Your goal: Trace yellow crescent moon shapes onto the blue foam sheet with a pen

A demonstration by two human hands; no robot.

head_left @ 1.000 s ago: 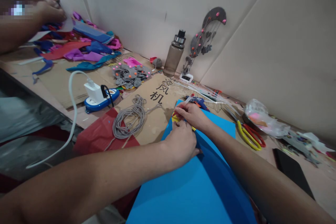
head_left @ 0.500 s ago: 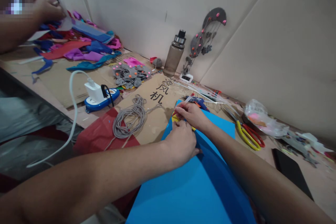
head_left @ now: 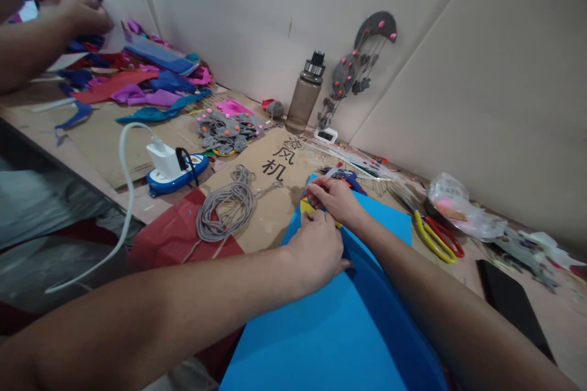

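Observation:
My right hand (head_left: 342, 200) is closed around a slim pen (head_left: 331, 171) with a whitish see-through barrel and a red end. Its lower tip is hidden by my fingers, near a small yellow piece (head_left: 306, 205). On that piece, just below, my left hand (head_left: 320, 244) presses with curled fingers, its thumb out to the right over the blue sheet (head_left: 316, 336). The large sheet lies beneath both hands, and its right part bends up into a curve.
Yellow-and-red-handled scissors (head_left: 438, 235) and a black phone (head_left: 513, 299) lie on the right. Grey cord (head_left: 229, 204) is coiled at left, near a blue power strip (head_left: 181, 174). A bottle (head_left: 305, 98) stands by the wall. Another person's hands (head_left: 68, 6) work above coloured scraps.
My right hand and the pen have shifted very slightly. My left hand stays on the yellow piece. The other person's hands have moved a little at upper left.

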